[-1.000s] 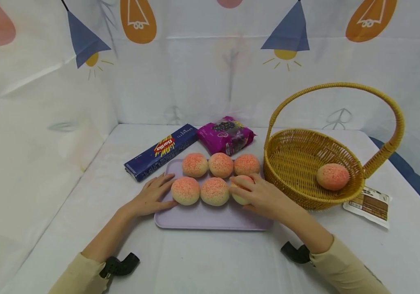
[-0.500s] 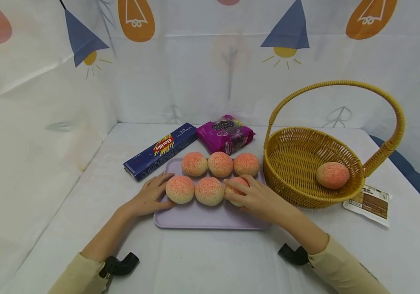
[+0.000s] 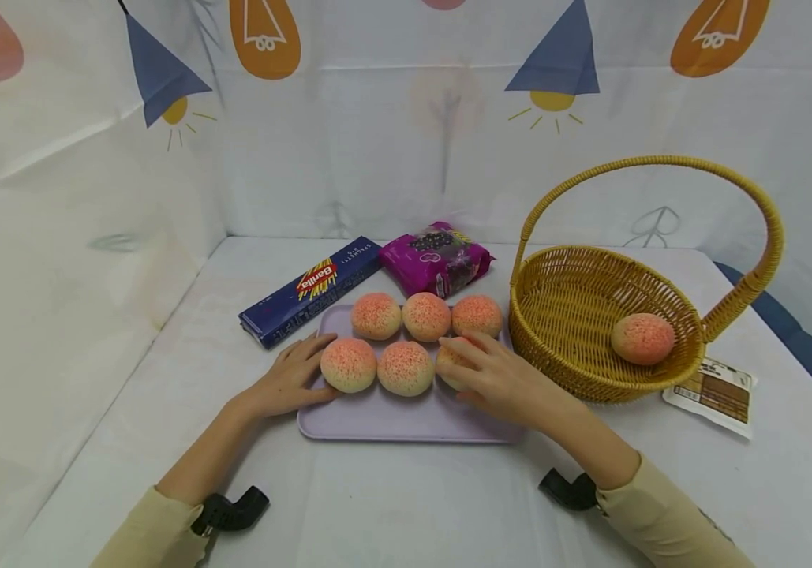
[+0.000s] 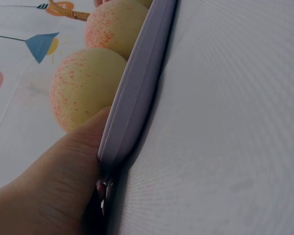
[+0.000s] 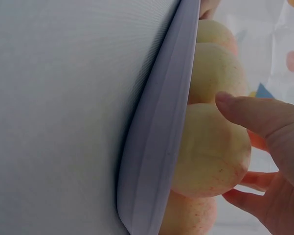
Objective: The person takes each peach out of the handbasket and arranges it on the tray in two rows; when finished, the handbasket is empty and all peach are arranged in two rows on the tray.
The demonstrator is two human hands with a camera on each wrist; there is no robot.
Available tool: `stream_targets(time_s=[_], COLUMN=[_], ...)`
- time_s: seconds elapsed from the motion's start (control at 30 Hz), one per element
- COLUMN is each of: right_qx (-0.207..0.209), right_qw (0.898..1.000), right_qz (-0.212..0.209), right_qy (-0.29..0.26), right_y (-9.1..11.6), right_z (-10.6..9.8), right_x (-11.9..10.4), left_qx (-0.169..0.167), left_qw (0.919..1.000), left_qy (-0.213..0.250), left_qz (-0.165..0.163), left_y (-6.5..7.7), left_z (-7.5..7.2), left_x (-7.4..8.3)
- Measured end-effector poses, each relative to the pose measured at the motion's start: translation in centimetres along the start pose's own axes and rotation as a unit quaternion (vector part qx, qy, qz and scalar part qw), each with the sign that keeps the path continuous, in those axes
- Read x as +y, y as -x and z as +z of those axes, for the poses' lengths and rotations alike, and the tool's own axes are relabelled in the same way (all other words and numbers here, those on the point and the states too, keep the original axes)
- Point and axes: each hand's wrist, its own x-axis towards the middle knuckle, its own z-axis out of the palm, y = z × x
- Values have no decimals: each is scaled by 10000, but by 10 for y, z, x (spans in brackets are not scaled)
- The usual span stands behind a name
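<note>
Several pink-speckled peaches sit in two rows on a lilac tray (image 3: 406, 427). My right hand (image 3: 501, 379) curls over the right peach (image 5: 213, 147) of the front row, thumb on its near side and fingers at its far side. Most of that peach is hidden by the hand in the head view. At the tray's left edge my left hand (image 3: 292, 379) lies with fingers extended and thumb spread over the rim, right beside the left front peach (image 3: 348, 366). Between these two is the middle front peach (image 3: 406, 369). The back row holds three peaches (image 3: 427, 317).
To the right stands a yellow wicker basket (image 3: 555, 347) with a tall handle and one peach (image 3: 643, 339) inside. A brown-and-white packet (image 3: 714, 394) lies by its base. Behind the tray are a blue Barilla spaghetti box (image 3: 311, 292) and a purple bag (image 3: 437, 260).
The front-row peaches have shifted left toward my left hand, the right hand moving with them. In the last half second the right fingers have shifted slightly over the peach. The left hand stays put.
</note>
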Motion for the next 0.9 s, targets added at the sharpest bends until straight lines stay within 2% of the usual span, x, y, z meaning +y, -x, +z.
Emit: stream_targets(time_s=[0.23, 0.47, 0.7, 0.9], right_qx=[10, 271, 138, 160], right_qw=[10000, 9987, 9979, 9978], right_qz=[-4, -92, 58, 13], right_qy=[-88, -415, -633, -637], right_y=[0, 2, 2, 3], right_z=[-1, 1, 0, 2], right_x=[0, 0, -2, -1], left_qx=[-12, -41, -43, -27], left_qw=[10000, 10000, 9999, 9999], left_qy=[8, 43, 73, 102], left_qz=[-8, -55, -77, -78], left_y=[0, 0, 1, 0], left_z=[0, 0, 0, 1], left_x=[0, 1, 1, 0])
